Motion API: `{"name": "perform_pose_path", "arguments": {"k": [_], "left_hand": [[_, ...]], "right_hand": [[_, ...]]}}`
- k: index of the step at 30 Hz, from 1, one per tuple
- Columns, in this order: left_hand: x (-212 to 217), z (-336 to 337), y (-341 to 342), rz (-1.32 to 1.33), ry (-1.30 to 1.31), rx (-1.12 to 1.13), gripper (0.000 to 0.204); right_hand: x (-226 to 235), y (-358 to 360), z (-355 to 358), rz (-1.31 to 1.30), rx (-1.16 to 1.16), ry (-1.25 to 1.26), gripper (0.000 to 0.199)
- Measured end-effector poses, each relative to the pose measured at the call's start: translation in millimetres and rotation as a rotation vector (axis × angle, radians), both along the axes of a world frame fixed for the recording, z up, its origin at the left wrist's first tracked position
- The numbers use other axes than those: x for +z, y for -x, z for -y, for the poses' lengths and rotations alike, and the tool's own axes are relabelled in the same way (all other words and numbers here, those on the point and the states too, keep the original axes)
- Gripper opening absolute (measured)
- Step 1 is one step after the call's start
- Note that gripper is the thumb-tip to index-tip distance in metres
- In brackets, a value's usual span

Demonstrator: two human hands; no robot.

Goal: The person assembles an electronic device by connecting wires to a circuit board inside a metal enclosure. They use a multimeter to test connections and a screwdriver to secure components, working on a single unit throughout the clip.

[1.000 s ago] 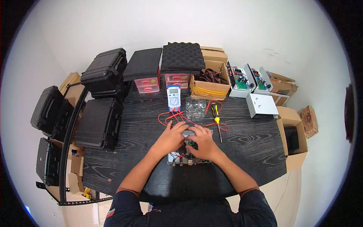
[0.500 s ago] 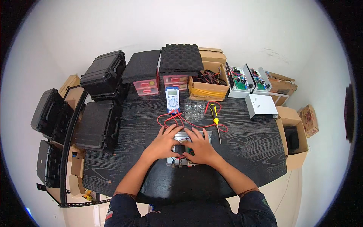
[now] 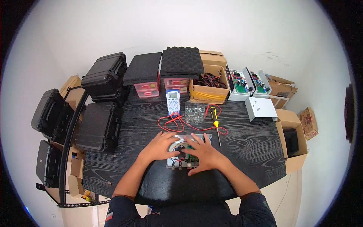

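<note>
head view: the shallow open silver metal chassis [image 3: 170, 164], holding a green circuit board [image 3: 191, 155], thin red and dark wires [image 3: 177, 160] and a black blocky component [image 3: 180, 151], sits on the dark wood-grained worktop [image 3: 143, 117], on the near side of the white-and-blue digital multimeter [image 3: 173, 100]. the right hand [image 3: 207, 152] is splayed over the chassis, clasping nothing that shows, one fingertip at the black component; the left hand [image 3: 160, 146] has its thumb beside that component, but whether it grips i cannot tell.

the chassis is probably stiff, fairly light and a little slippery on its bare metal; the board and wires look fragile, so its outer metal walls would be the safest hold.

against half a second ago, the right thumb has swung out to the chassis's near edge, and more of the black component shows. the multimeter lies as it did.
</note>
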State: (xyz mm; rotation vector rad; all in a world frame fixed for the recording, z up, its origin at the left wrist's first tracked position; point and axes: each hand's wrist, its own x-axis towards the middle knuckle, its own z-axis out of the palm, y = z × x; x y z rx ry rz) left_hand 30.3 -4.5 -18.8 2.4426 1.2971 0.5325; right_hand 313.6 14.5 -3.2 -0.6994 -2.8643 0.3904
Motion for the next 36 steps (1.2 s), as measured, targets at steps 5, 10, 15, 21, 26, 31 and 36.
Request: {"name": "perform_pose_path", "arguments": {"k": [5,10,15,21,26,31,36], "left_hand": [[18,15,5,-0.001,0.073,0.019,0.069],[42,47,3,-0.099,0.072,0.067,0.072],[49,77,0,-0.172,0.141,-0.001,0.077],[41,107,-15,-0.347,0.152,-0.157,0.081],[27,104,-32,-0.443,0.022,-0.251,0.065],[16,93,-53,-0.442,-0.193,-0.331,0.049],[-3,74,-75,-0.434,-0.308,-0.29,0.029]], "right_hand": [[5,-14,4,-0.054,0.063,-0.076,0.071],[4,-34,3,-0.128,-0.044,-0.033,0.058],[10,-46,4,-0.046,-0.265,0.111,0.055],[29,-37,-1,-0.071,-0.301,0.394,0.065],[47,-10,-12,-0.027,-0.251,0.396,0.069],[7,19,-36,-0.176,-0.057,0.352,0.07],[-2,48,-50,-0.257,0.013,0.405,0.074]]}}
